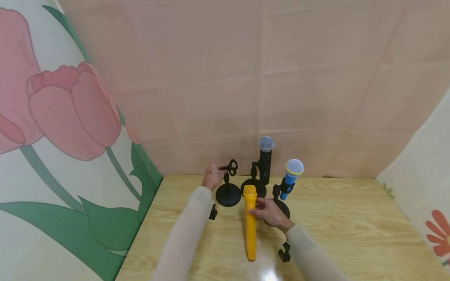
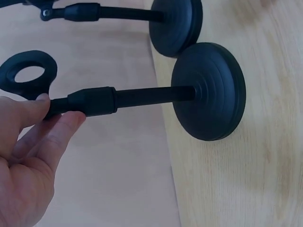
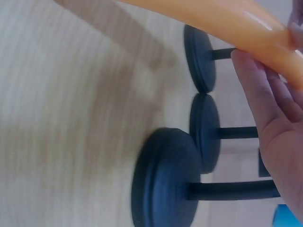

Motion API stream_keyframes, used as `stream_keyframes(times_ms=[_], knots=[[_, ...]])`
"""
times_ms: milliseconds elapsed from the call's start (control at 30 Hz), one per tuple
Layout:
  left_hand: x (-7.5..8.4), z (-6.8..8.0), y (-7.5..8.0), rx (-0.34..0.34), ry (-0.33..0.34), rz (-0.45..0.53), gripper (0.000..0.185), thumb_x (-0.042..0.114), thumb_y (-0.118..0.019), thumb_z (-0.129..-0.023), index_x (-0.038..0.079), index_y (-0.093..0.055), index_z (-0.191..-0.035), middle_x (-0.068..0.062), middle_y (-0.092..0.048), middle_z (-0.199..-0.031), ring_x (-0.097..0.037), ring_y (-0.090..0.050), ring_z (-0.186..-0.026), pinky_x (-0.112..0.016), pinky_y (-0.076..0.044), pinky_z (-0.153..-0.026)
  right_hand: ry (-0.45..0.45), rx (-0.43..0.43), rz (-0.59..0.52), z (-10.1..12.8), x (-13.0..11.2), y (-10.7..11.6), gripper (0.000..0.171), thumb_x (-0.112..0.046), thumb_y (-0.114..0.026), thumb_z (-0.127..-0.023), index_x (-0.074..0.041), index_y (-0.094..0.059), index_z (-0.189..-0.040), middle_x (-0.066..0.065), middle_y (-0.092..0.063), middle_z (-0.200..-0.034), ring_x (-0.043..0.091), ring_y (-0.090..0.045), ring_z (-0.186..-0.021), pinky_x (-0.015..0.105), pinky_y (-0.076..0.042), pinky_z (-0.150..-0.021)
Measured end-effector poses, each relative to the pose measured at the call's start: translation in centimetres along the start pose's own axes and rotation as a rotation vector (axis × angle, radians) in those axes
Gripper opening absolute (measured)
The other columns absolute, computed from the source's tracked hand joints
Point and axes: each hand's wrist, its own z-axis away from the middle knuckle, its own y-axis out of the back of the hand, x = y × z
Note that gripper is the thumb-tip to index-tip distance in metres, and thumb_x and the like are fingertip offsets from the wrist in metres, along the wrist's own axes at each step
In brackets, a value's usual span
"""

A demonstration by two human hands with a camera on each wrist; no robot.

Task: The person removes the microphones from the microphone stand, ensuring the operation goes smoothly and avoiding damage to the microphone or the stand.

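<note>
I am pinching w/ my left hand (image 2: 23, 142) the empty stand (image 2: 142, 97) stem; my right hand (image 1: 268, 212) is gripping the yellow mic (image 1: 250, 222) beside it — smooth plastic, prob. light, slippery.

A staged recording corner: a wooden table (image 1: 351, 218) boxed in by pink cloth backdrop (image 1: 281, 78) and tulip-painted panel (image 1: 52, 117).

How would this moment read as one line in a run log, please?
left hand: pinches empty stand | right hand: grips yellow microphone | black microphone, blue microphone: in stands
</note>
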Motion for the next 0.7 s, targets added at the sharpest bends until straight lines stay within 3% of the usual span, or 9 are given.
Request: stream_keyframes(times_ms=[200,367,700], knots=[[0.2,-0.4,-0.2,0.013,0.021,-0.019,0.024,0.005,-0.067,-0.096,0.008,-0.074,-0.119,-0.010,-0.073,-0.110,-0.026,-0.067,-0.107,-0.040,-0.054,-0.092,-0.058,0.045,-0.047,-0.3,1.3,-1.2,0.065,-0.028,-0.077,-0.089,0.006,-0.052,-0.138,0.012,-0.069,-0.111,0.022,-0.067,-0.090,0.037,-0.060,-0.077],[0.3,-1.2,-0.4,0.021,0.038,0.003,0.025,0.006,-0.066,-0.096,0.009,-0.074,-0.120,-0.010,-0.072,-0.114,-0.027,-0.065,-0.111,-0.040,-0.052,-0.094,-0.047,0.097,-0.057,-0.5,1.4,-2.1,0.062,-0.022,-0.076,-0.091,0.010,-0.050,-0.138,0.018,-0.069,-0.113,0.024,-0.069,-0.089,0.038,-0.060,-0.074],[0.1,-2.1,-0.8,0.059,0.100,0.007,0.023,0.006,-0.064,-0.098,0.010,-0.075,-0.118,-0.010,-0.072,-0.116,-0.025,-0.067,-0.108,-0.037,-0.055,-0.089,-0.066,0.068,-0.036,-1.9,1.5,-5.5,0.068,-0.026,-0.075,-0.091,0.012,-0.047,-0.140,0.019,-0.070,-0.112,0.020,-0.069,-0.084,0.041,-0.060,-0.073]])
